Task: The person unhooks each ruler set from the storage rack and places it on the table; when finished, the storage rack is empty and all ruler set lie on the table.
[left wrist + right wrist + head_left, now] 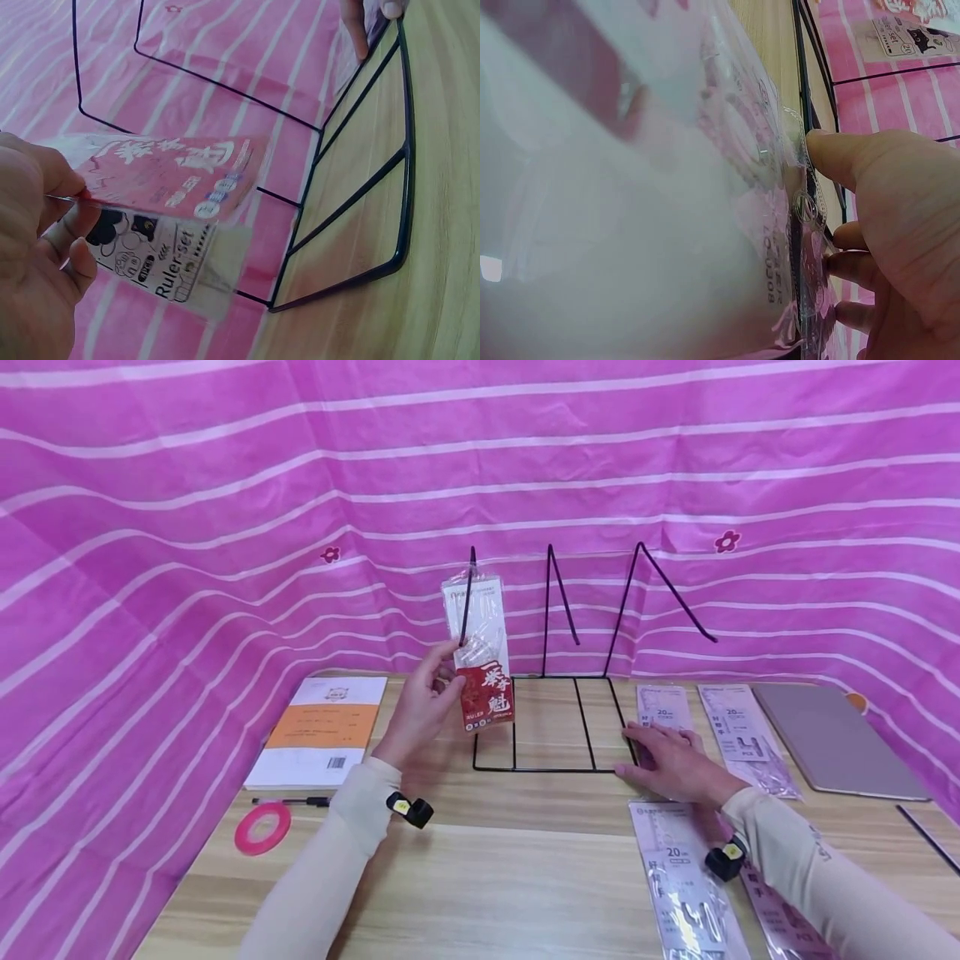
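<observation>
Many white stripes run across the creased pink cloth (480,468) rising behind and to the left of a pale wood-grain table (480,877). On the table's left lie a white-and-orange book (318,727), a dark pen (318,802) and a flat pinkish-red ring (242,837); a smooth grey rectangle (840,743) lies at the right.

Between them stands a rack (555,771) of thin black wire, with a gridded base and angular prongs. The left hand (425,700) pinches a clear plastic packet (483,693) — pale above, red below, printed "RULER" — at the leftmost prong, above the base. The right hand (678,764), fingers extended rather than curled, touches the rack's right side, near glossy pinkish packs (678,860).

One wire crosses before the packet; whether it passes through the packet is unclear. The right sleeve (795,852) covers part of the packs, the lowest are cut off by the frame, and glare and blur — seen from the right wrist — hide much of their print.
</observation>
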Demonstrator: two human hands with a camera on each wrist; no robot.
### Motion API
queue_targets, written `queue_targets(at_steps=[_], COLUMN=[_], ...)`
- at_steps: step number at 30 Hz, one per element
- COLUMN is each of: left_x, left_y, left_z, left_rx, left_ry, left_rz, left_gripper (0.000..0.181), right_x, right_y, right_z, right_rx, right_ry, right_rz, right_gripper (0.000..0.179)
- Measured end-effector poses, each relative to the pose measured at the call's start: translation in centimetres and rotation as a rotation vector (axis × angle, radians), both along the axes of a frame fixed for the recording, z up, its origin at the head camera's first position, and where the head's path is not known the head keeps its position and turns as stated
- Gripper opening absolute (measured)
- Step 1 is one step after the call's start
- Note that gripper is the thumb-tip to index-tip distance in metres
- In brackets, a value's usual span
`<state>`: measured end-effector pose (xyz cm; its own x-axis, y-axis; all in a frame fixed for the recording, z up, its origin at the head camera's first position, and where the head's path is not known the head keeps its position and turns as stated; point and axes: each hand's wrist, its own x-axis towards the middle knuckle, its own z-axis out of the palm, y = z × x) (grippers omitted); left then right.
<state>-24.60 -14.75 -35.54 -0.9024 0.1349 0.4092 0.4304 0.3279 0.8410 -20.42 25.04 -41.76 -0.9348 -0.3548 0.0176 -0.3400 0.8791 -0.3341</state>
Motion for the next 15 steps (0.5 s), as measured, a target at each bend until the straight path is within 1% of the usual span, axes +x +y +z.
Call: queue_targets(at_steps=[4, 9, 12, 15], left_x=[1.0, 2.1, 2.9, 4.0], left_y=[-0.4, -1.0, -1.3, -1.3], left_z=[0.7, 0.8, 0.7, 0.6], left_rx=[-0.074, -0.146, -0.162, -0.170], left_ry=[-0.013, -0.001, 0.000, -0.002], left_rz=[-0.005, -0.009, -0.021, -0.038], left_gripper=[0.057, 0.060, 0.061, 0.062], right_x=[0.0, 0.1, 0.1, 0.1], right_y=[0.0, -0.2, -0.2, -0.2], right_z=[0.1, 0.2, 0.2, 0.2], right_rx=[0.002, 0.007, 0.009, 0.005], right_ry=[0.001, 0.004, 0.001, 0.002], right_rz=[-0.002, -0.002, -0.002, 0.000], right_gripper=[0.079, 0.079, 0.079, 0.079])
